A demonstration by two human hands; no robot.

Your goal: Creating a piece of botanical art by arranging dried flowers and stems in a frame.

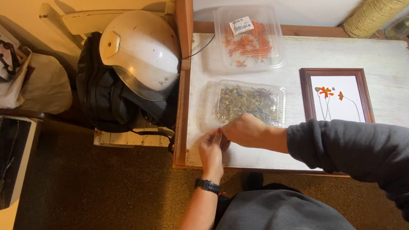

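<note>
My left hand (211,152), with a black watch on its wrist, and my right hand (247,130) meet at the near left corner of the white board (389,62). Their fingertips pinch together over something too small to make out. Just beyond them lies a clear plastic box (248,103) full of dried greenish and purple flowers, its front edge touching my right hand. Farther back a second clear plastic box (249,38) holds dried orange flowers. To the right lies a brown wooden frame (336,96) with orange pressed flowers on white paper.
A white helmet (141,53) rests on a black backpack (100,92) on a chair to the left of the wooden table edge (179,127). A roll of twine (386,2) and small tools lie at the far right. Boxes and bags stand on the brown carpet at left.
</note>
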